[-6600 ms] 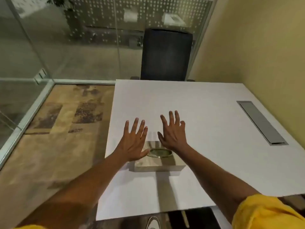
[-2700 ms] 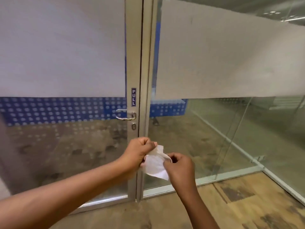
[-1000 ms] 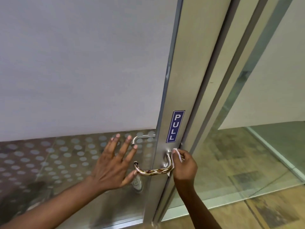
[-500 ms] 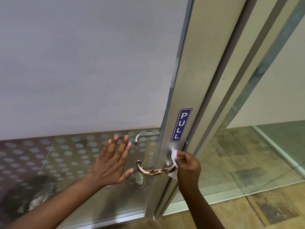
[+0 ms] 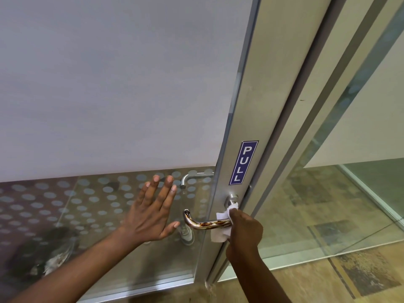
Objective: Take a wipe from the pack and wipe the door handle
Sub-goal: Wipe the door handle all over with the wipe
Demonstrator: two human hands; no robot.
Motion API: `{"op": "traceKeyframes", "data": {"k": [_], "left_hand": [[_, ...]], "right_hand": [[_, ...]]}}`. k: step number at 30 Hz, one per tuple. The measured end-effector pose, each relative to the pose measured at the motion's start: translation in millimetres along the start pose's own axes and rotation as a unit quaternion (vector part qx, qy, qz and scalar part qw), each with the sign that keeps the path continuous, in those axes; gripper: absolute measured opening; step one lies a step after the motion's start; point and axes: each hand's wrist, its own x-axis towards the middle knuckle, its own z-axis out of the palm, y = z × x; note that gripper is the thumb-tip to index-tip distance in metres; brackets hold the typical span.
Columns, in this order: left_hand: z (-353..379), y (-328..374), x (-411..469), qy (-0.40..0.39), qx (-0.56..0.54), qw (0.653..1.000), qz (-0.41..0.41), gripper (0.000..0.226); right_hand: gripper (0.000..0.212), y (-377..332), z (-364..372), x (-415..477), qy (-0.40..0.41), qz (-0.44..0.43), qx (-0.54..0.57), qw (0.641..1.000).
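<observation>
Glass door (image 5: 109, 95), PULL sign (image 5: 243, 162), right hand (image 5: 244, 232) pressing wipe (image 5: 220, 234) on handle (image 5: 203, 224)

There is only one view, from a camera worn on the person's head. It looks forward and down from close in front of a glass door (image 5: 109, 84), near enough that the metal door frame (image 5: 258, 106) runs out past the top edge and the door handle (image 5: 203, 224) sits low in the middle of the picture. Both forearms reach in from the bottom edge, the left hand (image 5: 150, 215) left of centre, the right hand (image 5: 244, 230) just right of it. The wide lens bends the frame into a curve and takes in a strip of floor (image 5: 328, 281) at the lower right. With no second view, nothing is shared.
</observation>
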Motion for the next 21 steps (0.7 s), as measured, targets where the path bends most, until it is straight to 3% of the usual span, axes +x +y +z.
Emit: {"op": "traceKeyframes", "data": {"k": [4,7,9,11,14,18,21], "left_hand": [[-2,1,1,-0.001,-0.010,1.000,0.001,0.081],[-3,0,2,-0.002,-0.015,1.000,0.002,0.080],[-3,0,2,-0.004,-0.015,1.000,0.004,0.080],[-3,0,1,-0.008,-0.011,1.000,0.006,0.079],[-3,0,1,-0.012,-0.009,1.000,0.005,0.079],[-3,0,1,-0.012,-0.011,1.000,0.006,0.079],[-3,0,0,-0.010,-0.014,1.000,0.004,0.079]], "right_hand": [[0.016,3,-6,-14,-0.025,0.017,0.013,0.999],[0.022,4,-12,-25,0.001,-0.148,-0.120,0.982],[0.022,1,-15,-33,-0.014,-0.297,-0.276,0.914],[0.012,-4,-19,-35,-0.019,-0.393,-0.380,0.837],[0.011,-5,-22,-32,-0.002,-0.515,-0.409,0.753],[0.022,0,-19,-23,-0.044,-0.558,-0.336,0.758],[0.014,8,-17,-21,-0.083,-0.572,-0.301,0.759]]}}
